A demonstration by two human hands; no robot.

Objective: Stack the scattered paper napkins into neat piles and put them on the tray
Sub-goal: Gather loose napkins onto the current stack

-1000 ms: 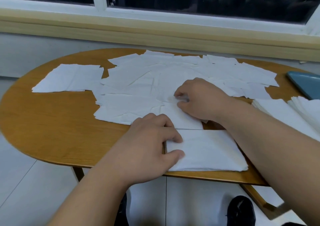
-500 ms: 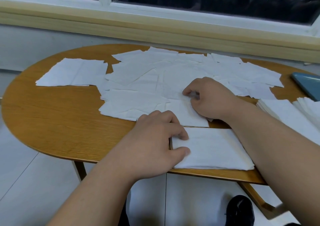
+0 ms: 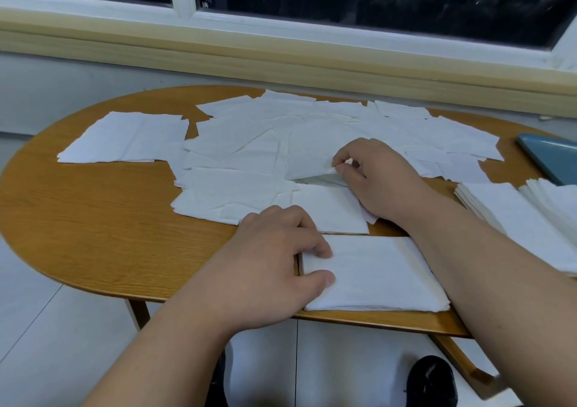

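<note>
Pinching napkin (image 3: 309,156) edge, lifted: right hand (image 3: 384,178) | left hand (image 3: 274,260) fingers curled, gripping pile (image 3: 381,275) at table (image 3: 93,219) front | loose napkins (image 3: 237,188) spread behind | tray (image 3: 549,156) far right

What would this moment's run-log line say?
phase: gathering | left hand: holds near pile edge | right hand: pinches loose napkin corner | tray: far right

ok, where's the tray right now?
Head view, far right edge of the table: the blue tray is partly cut off by the frame, just behind two stacked napkin piles.
</note>
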